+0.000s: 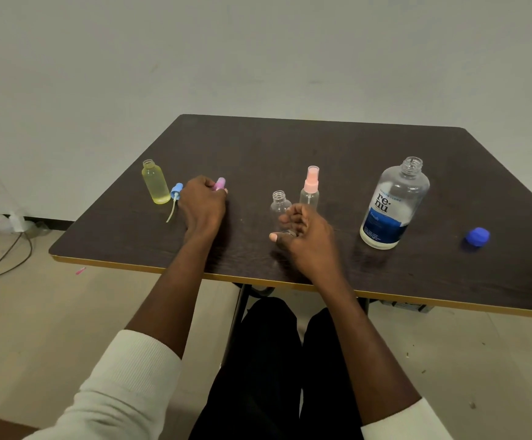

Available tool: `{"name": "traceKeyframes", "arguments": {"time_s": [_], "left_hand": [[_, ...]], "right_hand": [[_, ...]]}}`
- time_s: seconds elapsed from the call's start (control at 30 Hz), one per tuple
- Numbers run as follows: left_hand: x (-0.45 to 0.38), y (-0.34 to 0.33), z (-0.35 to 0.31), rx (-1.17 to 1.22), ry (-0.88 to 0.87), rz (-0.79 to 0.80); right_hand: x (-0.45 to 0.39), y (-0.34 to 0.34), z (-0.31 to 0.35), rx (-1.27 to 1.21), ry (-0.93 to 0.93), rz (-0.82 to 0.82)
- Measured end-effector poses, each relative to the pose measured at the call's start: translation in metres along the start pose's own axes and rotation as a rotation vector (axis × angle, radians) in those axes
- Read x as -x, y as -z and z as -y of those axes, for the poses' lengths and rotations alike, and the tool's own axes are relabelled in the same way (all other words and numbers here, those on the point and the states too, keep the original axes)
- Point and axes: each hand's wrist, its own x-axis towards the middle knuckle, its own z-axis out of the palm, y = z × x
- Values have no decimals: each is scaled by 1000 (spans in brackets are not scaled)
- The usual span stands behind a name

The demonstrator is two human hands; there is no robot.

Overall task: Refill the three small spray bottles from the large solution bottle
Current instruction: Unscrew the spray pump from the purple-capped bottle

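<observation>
Left hand: curled round the purple spray top, near the desk's left edge.
Right hand: fingers bent round the foot of the small clear bottle, near the front edge, in the middle.
Small clear bottle: open at the neck, standing up, looks empty.
Pink-top bottle: just behind it, top on.
Yellow bottle: open, by the left edge; blue spray top lying beside it.
Big solution bottle: open, standing toward the right; blue cap well apart, by the right edge.
Desk: dark wood.
Step now, a guess: set the purple top down, then pour.
Doing it well: hold the small bottle still, tip the big one slowly, line up the two necks.
</observation>
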Motion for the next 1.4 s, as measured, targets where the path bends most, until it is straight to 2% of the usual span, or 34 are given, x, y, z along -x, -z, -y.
{"name": "traceKeyframes", "arguments": {"time_s": [0.47,1.4], "left_hand": [[5,1,-3,-162,-19,-63],[5,2,-3,-177,8,-77]], "right_hand": [[-1,0,-1,2,6,-2],[1,0,-3,-7,16,-4]]}}
